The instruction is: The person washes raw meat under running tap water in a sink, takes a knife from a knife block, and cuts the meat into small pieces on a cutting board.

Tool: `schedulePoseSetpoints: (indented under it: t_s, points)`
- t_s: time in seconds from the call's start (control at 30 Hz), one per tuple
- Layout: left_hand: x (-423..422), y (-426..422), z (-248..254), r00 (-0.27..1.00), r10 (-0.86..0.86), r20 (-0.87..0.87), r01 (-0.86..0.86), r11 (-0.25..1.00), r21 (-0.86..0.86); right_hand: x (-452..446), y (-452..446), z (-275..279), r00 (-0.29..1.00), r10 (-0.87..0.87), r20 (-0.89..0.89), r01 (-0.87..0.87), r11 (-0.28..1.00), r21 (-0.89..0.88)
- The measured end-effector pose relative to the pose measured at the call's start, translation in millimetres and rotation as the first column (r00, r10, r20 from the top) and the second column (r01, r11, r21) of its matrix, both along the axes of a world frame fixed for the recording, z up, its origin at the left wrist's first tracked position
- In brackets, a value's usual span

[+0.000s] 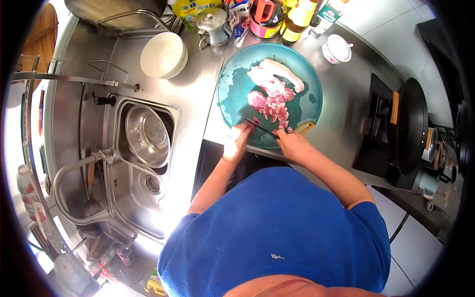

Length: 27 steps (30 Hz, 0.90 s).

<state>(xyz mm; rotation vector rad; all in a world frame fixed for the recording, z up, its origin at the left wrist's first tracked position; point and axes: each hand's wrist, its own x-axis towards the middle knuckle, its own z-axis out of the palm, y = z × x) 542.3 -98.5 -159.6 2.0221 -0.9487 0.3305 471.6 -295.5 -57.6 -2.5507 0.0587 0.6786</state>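
Observation:
On a round green cutting board (232, 94) lie chopped pieces of raw meat (271, 106). A longer pale strip of meat (284, 72) rests at the board's far side. My right hand (292, 144) is closed around the handle of a kitchen knife (258, 125), whose dark narrow blade points left across the near part of the board. My left hand (238, 138) is at the board's near left edge, its fingers bent onto a small piece of meat (252, 123) beside the blade. The fingertips are partly hidden.
A double sink (141, 190) with a metal basin (147, 136) is on the left. A cream bowl (163, 55), a metal pot (213, 24), bottles (301, 17) and a small white cup (337, 48) stand behind the board. A black wok (411, 126) is on the stove at right.

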Motion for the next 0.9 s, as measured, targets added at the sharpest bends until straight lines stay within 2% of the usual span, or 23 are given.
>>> schedulePoseSetpoints:
  t_s: [0.1, 0.2, 0.33, 0.4, 0.53, 0.7, 0.8, 0.9]
  points:
    - [0.7, 0.1, -2.7, 1.0, -0.003, 0.0, 0.003, 1.0, 0.027, -3.7, -2.1, 21.0, 0.994, 0.088, -0.063, -0.093, 0.993, -0.069]
    - [-1.0, -2.1, 3.6, 1.0, 0.007, -0.026, -0.006, 0.999, 0.034, -7.5, -5.6, 20.4, 0.992, 0.115, -0.045, -0.118, 0.989, -0.084]
    - [1.5, -4.0, 1.9, 1.0, 0.021, -0.012, -0.021, 1.0, -0.001, 10.8, 10.1, -7.6, 0.996, 0.065, 0.055, -0.062, 0.997, -0.045]
    - [2.8, -4.1, -0.7, 1.0, 0.016, -0.023, -0.017, 1.0, -0.022, 42.5, 27.8, -31.4, 0.987, 0.071, 0.142, -0.077, 0.997, 0.031]
    - [1.0, -0.5, -2.8, 1.0, 0.017, -0.024, -0.016, 1.0, 0.012, 54.3, 36.9, -36.2, 0.985, 0.11, 0.134, -0.116, 0.993, 0.036]
    - [0.9, -0.7, -0.1, 1.0, 0.009, -0.02, -0.009, 1.0, 0.013, 1.0, -0.1, -4.7, 0.999, 0.046, 0.0, -0.046, 0.999, -0.02]
    - [1.9, -0.9, -0.9, 1.0, -0.007, -0.026, 0.007, 1.0, 0.02, -6.2, -5.7, 16.6, 0.996, 0.055, -0.07, -0.056, 0.998, -0.013]
    - [2.9, -2.8, 1.1, 1.0, 0.012, -0.022, -0.011, 0.999, 0.033, 4.7, 3.5, 18.4, 0.998, 0.007, -0.065, -0.007, 1.0, -0.002]
